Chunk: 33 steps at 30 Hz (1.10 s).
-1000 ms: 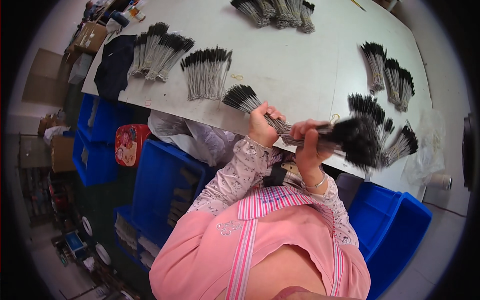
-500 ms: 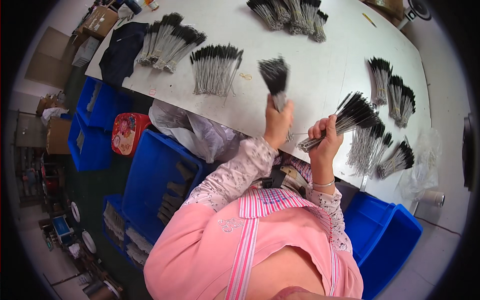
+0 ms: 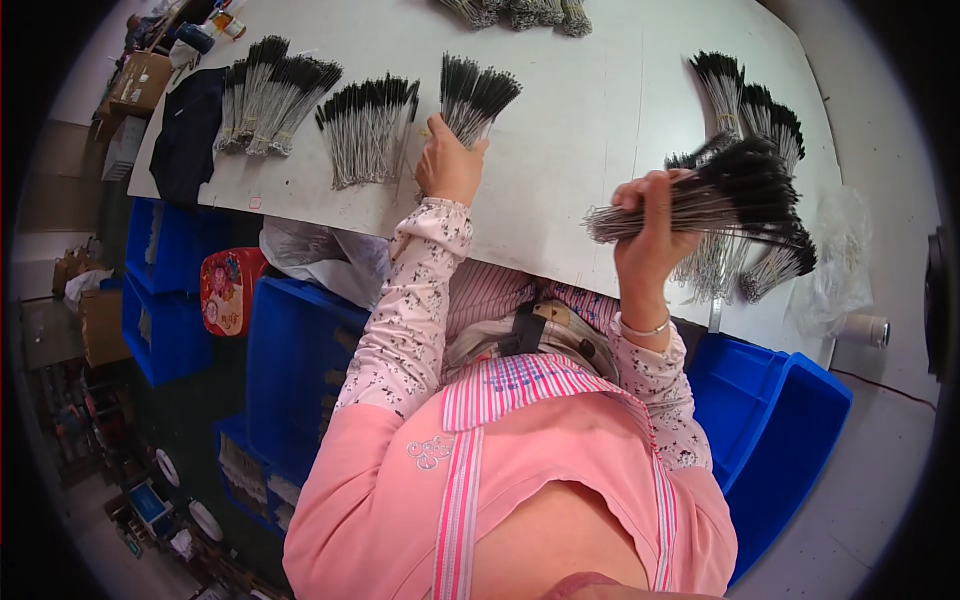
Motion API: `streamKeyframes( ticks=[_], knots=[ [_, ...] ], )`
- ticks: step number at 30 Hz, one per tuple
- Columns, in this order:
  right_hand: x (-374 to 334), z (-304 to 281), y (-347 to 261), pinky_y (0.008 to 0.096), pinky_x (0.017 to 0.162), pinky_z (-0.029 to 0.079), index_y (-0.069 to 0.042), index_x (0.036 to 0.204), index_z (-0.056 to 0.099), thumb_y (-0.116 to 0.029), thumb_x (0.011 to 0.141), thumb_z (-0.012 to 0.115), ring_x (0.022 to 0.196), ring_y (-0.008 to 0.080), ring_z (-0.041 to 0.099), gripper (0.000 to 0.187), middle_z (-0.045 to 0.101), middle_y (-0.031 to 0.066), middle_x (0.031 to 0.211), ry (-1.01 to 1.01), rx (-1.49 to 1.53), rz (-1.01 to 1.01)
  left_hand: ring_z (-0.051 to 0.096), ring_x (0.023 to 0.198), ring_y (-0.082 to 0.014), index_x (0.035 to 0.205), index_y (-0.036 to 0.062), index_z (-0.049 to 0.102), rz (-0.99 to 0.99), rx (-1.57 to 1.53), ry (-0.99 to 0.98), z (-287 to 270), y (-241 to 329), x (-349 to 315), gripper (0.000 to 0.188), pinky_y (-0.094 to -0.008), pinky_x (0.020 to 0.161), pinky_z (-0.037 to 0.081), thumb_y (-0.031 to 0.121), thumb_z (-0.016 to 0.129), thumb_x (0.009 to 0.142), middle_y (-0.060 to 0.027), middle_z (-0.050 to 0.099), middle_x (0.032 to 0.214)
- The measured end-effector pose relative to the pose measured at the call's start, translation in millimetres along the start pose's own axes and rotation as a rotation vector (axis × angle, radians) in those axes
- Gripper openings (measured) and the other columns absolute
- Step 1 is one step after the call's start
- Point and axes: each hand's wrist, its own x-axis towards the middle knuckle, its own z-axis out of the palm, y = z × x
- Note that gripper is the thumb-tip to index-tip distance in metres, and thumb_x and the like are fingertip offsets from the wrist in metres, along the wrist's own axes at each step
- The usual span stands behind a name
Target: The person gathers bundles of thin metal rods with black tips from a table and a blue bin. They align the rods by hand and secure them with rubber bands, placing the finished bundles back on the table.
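Note:
My left hand (image 3: 450, 165) is closed around a bunch of thin wire-handled brushes (image 3: 478, 98), their black bristle ends fanned out away from me. That bunch is at the table, just right of a loose spread of the same brushes (image 3: 368, 130). Over the table's near right part, my right hand (image 3: 652, 225) grips a second, thicker brush bunch (image 3: 745, 190), tilted with its bristles to the right. Below and behind it lie more brushes (image 3: 775, 265), partly hidden by the held bunch.
Banded brush bundles lie at the left (image 3: 270, 95), far edge (image 3: 515, 12) and right (image 3: 755, 105) of the white table (image 3: 580, 110). A dark cloth (image 3: 188, 135) rests at the left. Blue bins (image 3: 770, 430), a red container (image 3: 228, 290) and clear plastic (image 3: 838, 270) surround the table edge.
My left hand has moved left and away from me with its bunch, toward the loose spread. My right hand still holds its bunch, now turned flatter and pointing right. The whole view has shifted.

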Motion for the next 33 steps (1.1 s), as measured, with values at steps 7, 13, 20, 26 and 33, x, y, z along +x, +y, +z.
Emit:
streamKeyframes(
  ticks=[7,13,20,26,33],
  knots=[
    [-35.0,-53.7,94.4,0.0222,0.059,0.044,-0.003,0.085,0.058,-0.007,0.087,0.064,0.063,0.0071,0.055,0.008,0.06,0.0007,0.072,-0.107,-0.569,0.236,0.039,0.123,-0.0365,0.133,-0.0021,0.032,-0.041,0.347,0.035,40.4,-7.7,-4.9,0.099,-0.0535,0.095,0.036,0.058,0.073,0.066,-0.019,0.043,0.13],
    [-38.4,-49.5,94.5,0.0223,0.06,0.045,-0.002,0.086,0.058,-0.009,0.088,0.064,0.066,0.0073,0.056,0.009,0.061,0.0012,0.074,-0.031,-0.435,0.244,0.04,0.123,-0.0328,0.139,-0.0028,0.028,-0.079,0.395,-0.041,28.7,-1.4,-4.6,0.108,-0.0499,0.098,0.034,0.058,0.075,0.063,-0.0166,0.043,0.133],
    [-44.5,-75.0,111.7,0.0325,0.074,0.047,-0.001,0.102,0.064,-0.015,0.091,0.06,0.084,0.0178,0.06,0.018,0.067,0.0066,0.093,-0.248,-0.717,0.101,0.041,0.125,-0.0346,0.14,-0.0004,0.027,0.028,0.406,-0.026,30.0,-8.3,-8.9,0.107,-0.0528,0.101,0.03,0.051,0.076,0.06,-0.0167,0.043,0.136],
    [-42.4,-61.4,104.6,0.0288,0.061,0.044,-0.002,0.095,0.063,-0.015,0.089,0.062,0.069,0.0144,0.058,0.014,0.063,0.0046,0.08,-0.18,-0.596,0.224,0.038,0.127,-0.0339,0.141,0.0005,0.027,0.14,0.431,0.014,29.3,-14.6,-12.5,0.107,-0.0549,0.106,0.021,0.051,0.076,0.06,-0.0173,0.041,0.137],
    [-28.6,-30.4,42.1,0.0258,0.042,0.036,-0.006,0.078,0.053,-0.016,0.085,0.066,0.046,0.0085,0.045,0.019,0.049,0.0,0.062,-0.078,0.051,0.882,0.026,0.136,-0.0314,0.139,0.0017,0.031,0.301,0.452,0.122,16.1,-14.0,-24.2,0.1,-0.0602,0.11,0.006,0.054,0.074,0.065,-0.0181,0.039,0.139]
  ],
)
